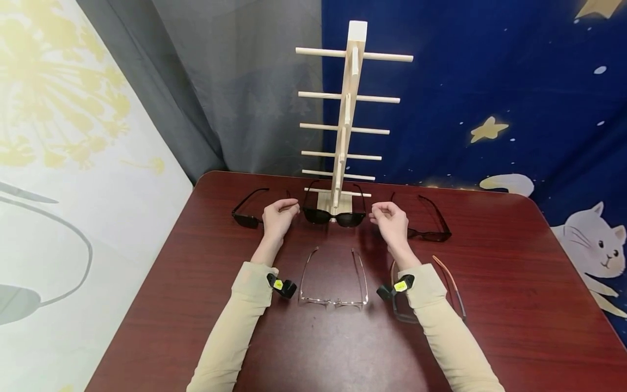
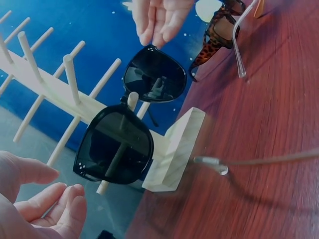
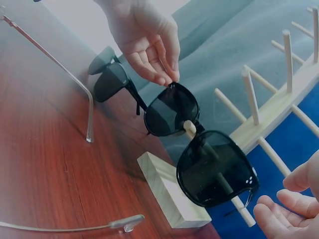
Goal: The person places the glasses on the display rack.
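Black sunglasses sit low on the wooden display stand, a short front peg under their bridge and the temples pointing back past the post. Beside their left end is my left hand. Its thumb and fingers are loosely bent, with a small gap to the frame in the left wrist view. My right hand is at the other end, fingers likewise relaxed and just off the frame in the right wrist view. Neither hand holds anything.
Dark sunglasses lie left of the stand and tortoiseshell sunglasses right of it. Thin-rimmed eyeglasses lie between my forearms. Another pair with orange-tipped temples is partly under my right forearm. Bare pegs project from the post above.
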Motion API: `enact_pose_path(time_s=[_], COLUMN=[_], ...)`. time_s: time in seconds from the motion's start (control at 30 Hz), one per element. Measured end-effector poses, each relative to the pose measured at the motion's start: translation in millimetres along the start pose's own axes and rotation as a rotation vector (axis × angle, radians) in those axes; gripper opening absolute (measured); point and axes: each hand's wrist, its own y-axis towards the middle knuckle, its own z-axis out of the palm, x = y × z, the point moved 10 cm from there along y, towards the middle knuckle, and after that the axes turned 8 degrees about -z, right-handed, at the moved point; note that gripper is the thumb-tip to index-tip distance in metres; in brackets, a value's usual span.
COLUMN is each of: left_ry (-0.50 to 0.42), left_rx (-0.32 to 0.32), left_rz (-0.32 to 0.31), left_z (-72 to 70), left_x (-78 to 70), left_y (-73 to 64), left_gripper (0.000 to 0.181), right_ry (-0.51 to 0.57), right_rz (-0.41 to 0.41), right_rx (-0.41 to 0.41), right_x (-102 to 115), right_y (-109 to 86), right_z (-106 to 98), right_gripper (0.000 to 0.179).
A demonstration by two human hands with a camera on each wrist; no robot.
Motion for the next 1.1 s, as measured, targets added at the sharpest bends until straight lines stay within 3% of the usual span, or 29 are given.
enact_pose_path(time_s=[0.3,0.47,0.77,1.1], left_ry=[-0.064,-0.035,-0.029,0.015], left_rx=[0.010,-0.008,-0.074,-0.175], left_rz=[0.034,0.062,0.089,0.092], left_z=[-20.0,-36.6,-71.2,-108.5], left_x=[-1.8,-3.5,4.3,15.0], left_y=[-6.0,-9.6,-7.3,-6.4], left_gripper=[0.018,0.019,0.019,0.021], right_ry=[-0.030,0.000,0.074,0.056], right_rz=[-0.084,-0.107,-0.139,-0.193], right_rx=[0.071,0.103,0.157,0.264], right_x=[37.2,62.9,78.6,94.0], right_y=[-21.0,-36.0,-49.7,-71.1], right_z=[2.8,8.9,27.6,62.2], right_gripper=[0.016,0.016,0.014,0.013])
